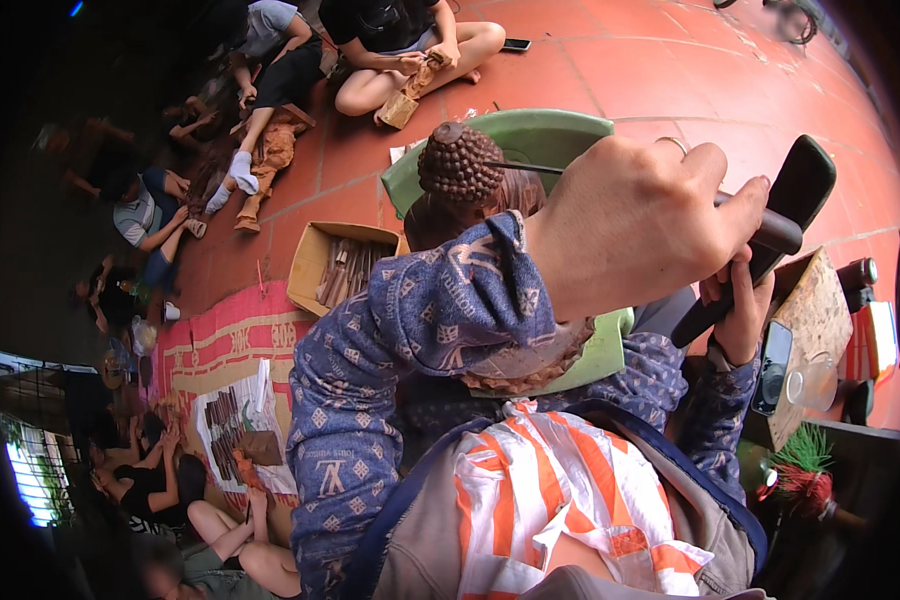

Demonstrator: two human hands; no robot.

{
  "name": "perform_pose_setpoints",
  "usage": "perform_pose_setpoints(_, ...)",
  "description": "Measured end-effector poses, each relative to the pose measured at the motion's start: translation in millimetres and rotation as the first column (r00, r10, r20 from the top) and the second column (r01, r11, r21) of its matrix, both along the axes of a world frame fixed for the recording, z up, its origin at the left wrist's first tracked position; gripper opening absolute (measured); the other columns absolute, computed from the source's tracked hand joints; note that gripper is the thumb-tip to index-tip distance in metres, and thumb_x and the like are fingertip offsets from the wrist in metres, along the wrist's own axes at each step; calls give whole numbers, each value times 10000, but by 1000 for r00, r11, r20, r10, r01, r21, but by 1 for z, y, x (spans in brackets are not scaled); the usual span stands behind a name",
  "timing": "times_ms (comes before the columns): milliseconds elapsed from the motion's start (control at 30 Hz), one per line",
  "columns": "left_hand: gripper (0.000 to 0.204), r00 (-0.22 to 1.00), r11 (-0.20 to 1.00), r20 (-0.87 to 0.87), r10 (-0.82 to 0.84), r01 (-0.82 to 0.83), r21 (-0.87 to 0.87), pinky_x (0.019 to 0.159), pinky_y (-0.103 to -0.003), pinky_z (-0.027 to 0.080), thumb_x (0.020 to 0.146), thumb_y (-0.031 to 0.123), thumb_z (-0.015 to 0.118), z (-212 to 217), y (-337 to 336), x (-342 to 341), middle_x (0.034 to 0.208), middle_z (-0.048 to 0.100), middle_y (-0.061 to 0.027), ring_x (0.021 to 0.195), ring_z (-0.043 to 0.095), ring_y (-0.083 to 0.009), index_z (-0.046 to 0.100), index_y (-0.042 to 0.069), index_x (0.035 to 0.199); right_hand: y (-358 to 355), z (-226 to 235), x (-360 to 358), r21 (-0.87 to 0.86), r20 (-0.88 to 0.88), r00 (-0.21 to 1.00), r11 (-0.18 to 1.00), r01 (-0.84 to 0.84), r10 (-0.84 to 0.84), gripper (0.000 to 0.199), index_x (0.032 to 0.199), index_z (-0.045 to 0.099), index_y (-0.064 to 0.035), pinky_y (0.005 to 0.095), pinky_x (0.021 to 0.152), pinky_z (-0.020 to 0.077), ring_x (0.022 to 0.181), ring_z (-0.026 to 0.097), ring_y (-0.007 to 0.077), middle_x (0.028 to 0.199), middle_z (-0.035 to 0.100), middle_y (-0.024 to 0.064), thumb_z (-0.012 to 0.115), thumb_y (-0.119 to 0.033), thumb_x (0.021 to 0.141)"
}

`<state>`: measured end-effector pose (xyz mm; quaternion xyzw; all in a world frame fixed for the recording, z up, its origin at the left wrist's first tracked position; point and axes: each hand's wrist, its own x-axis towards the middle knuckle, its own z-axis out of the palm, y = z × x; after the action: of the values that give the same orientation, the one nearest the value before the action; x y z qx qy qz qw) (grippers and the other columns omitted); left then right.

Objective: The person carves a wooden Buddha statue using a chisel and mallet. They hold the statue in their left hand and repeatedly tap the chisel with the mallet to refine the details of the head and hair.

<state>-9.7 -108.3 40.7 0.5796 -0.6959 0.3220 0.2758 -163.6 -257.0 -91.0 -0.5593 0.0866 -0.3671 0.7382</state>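
Carved head (pixel 460 165) sits just beyond both hands (pixel 635 225).

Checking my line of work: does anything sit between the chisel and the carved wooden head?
Nothing visible does. The thin chisel gripped in the left hand runs unobstructed to the knobbly wooden head, with its tip at the surface.

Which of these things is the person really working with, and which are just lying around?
In use:
left hand gripping a thin chisel
right hand with a dark mallet
carved wooden figure
green stool

Lying about:
cardboard box of tools
phone
phone on floor
red patterned mat
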Motion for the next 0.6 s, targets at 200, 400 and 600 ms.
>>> perform_pose_setpoints(200, 240, 976, 978, -63, 208, -208, 14, 553, -335, 526, 757, 306, 713, 0, -22, 13, 710, 625, -79, 648, 665, -235, 667, 75, 806, -25, 15, 26, -305, -216, 955, 943, 129, -201, 258, 1095, 564, -3, 193, 473, 356, 531, 469, 40, 711, 538, -13, 664, -65, 864)
perform_pose_setpoints(400, 266, 921, 936, -192, 340, -351, -25, 522, -349, 511, 783, 357, 684, -5, -26, 17, 676, 636, -88, 624, 666, -238, 678, 92, 758, -28, 13, 39, -234, -240, 964, 971, 54, -111, 207, 1038, 575, -12, 197, 468, 368, 511, 471, 41, 667, 533, -21, 666, -62, 860)
perform_pose_setpoints(600, 303, 924, 929, -158, 349, -363, -75, 488, -355, 487, 799, 386, 653, -4, -29, 25, 589, 612, -80, 572, 653, -228, 676, 98, 709, -25, 15, 42, -216, -234, 969, 976, 32, -84, 211, 1041, 574, -11, 198, 468, 371, 506, 469, 44, 663, 531, -21, 666, -63, 858)
